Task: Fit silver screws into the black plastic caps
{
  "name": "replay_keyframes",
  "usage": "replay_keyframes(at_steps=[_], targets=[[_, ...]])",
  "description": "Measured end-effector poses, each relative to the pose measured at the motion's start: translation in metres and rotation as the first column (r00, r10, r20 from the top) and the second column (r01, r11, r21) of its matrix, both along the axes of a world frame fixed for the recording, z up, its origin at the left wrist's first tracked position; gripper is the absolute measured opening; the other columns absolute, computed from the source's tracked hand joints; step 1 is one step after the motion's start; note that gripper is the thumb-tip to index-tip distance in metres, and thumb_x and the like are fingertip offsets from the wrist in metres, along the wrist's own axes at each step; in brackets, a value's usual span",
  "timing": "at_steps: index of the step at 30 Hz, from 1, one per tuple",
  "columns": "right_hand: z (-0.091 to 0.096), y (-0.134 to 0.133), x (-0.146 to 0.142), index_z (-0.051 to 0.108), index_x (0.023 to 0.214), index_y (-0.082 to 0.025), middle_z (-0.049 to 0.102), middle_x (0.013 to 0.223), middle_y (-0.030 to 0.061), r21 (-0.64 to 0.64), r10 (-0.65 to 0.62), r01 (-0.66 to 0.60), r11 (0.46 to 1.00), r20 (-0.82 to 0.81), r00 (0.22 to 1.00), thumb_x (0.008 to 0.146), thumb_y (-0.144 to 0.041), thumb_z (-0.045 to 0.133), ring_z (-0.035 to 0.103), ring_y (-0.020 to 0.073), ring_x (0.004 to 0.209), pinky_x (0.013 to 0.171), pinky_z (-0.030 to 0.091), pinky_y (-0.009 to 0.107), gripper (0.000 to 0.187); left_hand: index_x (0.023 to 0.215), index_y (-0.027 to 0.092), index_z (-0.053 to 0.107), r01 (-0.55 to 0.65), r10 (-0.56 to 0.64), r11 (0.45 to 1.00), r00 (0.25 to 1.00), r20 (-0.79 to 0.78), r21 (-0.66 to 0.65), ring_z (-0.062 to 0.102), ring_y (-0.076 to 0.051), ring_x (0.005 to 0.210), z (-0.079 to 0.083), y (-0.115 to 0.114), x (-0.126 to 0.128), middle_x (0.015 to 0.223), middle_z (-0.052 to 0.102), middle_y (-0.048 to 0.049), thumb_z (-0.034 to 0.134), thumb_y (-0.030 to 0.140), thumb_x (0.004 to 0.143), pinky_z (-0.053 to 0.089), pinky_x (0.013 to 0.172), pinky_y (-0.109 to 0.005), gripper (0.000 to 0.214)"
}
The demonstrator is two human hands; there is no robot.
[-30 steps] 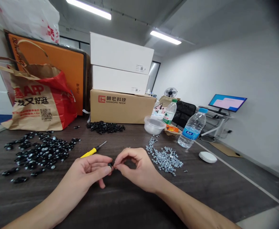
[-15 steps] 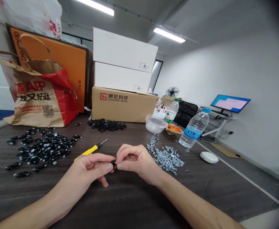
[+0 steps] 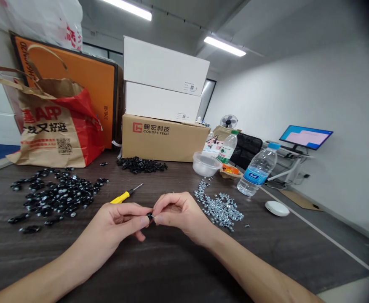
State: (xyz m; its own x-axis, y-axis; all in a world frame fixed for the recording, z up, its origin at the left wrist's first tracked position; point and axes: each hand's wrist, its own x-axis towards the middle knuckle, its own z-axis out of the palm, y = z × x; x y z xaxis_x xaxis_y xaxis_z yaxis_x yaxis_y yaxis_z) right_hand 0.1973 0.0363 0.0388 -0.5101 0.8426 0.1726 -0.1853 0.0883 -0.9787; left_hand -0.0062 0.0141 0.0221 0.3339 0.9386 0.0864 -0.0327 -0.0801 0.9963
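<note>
My left hand pinches a small black plastic part between thumb and fingertips. Touching it from the right, my right hand is closed in a pinch at the part's end, where a tiny silvery screw shows, mostly covered by the fingertips. Just beyond my left hand lies a yellow-handled screwdriver, its handle partly hidden by that hand. A pile of silver screws is spread to the right of my right hand. On the left lie many black parts with silver screw heads.
Another heap of black parts sits before a cardboard box with white boxes on top. A paper bag stands at the back left. Toward the right are a plastic tub, a water bottle and a white round case.
Both hands stay together at the black part, with only slight finger shifts. My left hand now covers more of the screwdriver's handle. The view has shifted very slightly.
</note>
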Motion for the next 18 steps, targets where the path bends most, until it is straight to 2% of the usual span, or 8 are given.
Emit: replay_keyframes(at_steps=[5,10,15,18], targets=[[0.001,-0.0013,-0.0002,0.077,0.076,-0.015,0.073,0.076,0.0004,-0.016,-0.024,0.024,1.0,0.02,1.0,0.068,-0.022,0.09,0.066,0.0101,0.069,0.07,0.054,0.022,0.017,0.094,0.027,0.085,0.012,-0.013,0.998,1.0,0.011,0.054,0.068,-0.02,0.074,0.0009,-0.0004,-0.0012,0.086,0.078,-0.0027,0.077,0.036,0.082,0.05,0.074,-0.029,0.017],[0.0053,-0.0048,-0.0018,0.077,0.075,-0.016,0.074,0.076,0.0009,-0.005,-0.002,0.003,1.0,0.032,0.999,0.067,-0.024,0.091,0.07,0.0131,0.074,0.075,0.057,0.025,0.018,0.095,0.027,0.085,-0.011,0.016,0.995,0.999,-0.052,0.098,0.066,-0.023,0.078,-0.003,-0.0027,-0.0041,0.077,0.077,-0.0034,0.076,0.04,0.082,0.049,0.078,-0.033,0.021],[0.007,-0.0071,-0.002,0.076,0.076,-0.016,0.074,0.074,0.0001,-0.003,0.016,-0.016,1.0,0.034,0.999,0.069,-0.023,0.09,0.07,0.012,0.071,0.073,0.057,0.023,0.017,0.093,0.026,0.085,-0.035,0.043,0.995,0.995,-0.088,0.09,0.065,-0.023,0.074,-0.0028,-0.0046,-0.0029,0.076,0.079,-0.0042,0.075,0.041,0.081,0.046,0.072,-0.031,0.022],[0.0056,-0.0087,-0.0034,0.076,0.077,-0.015,0.074,0.074,0.0004,0.003,0.002,-0.002,1.0,0.039,0.999,0.07,-0.025,0.089,0.07,0.0127,0.071,0.073,0.057,0.024,0.018,0.085,0.025,0.086,-0.057,0.059,0.997,0.998,-0.025,0.059,0.062,-0.02,0.071,0.0005,-0.0061,-0.0003,0.07,0.077,-0.0026,0.078,0.038,0.079,0.045,0.07,-0.028,0.016]])
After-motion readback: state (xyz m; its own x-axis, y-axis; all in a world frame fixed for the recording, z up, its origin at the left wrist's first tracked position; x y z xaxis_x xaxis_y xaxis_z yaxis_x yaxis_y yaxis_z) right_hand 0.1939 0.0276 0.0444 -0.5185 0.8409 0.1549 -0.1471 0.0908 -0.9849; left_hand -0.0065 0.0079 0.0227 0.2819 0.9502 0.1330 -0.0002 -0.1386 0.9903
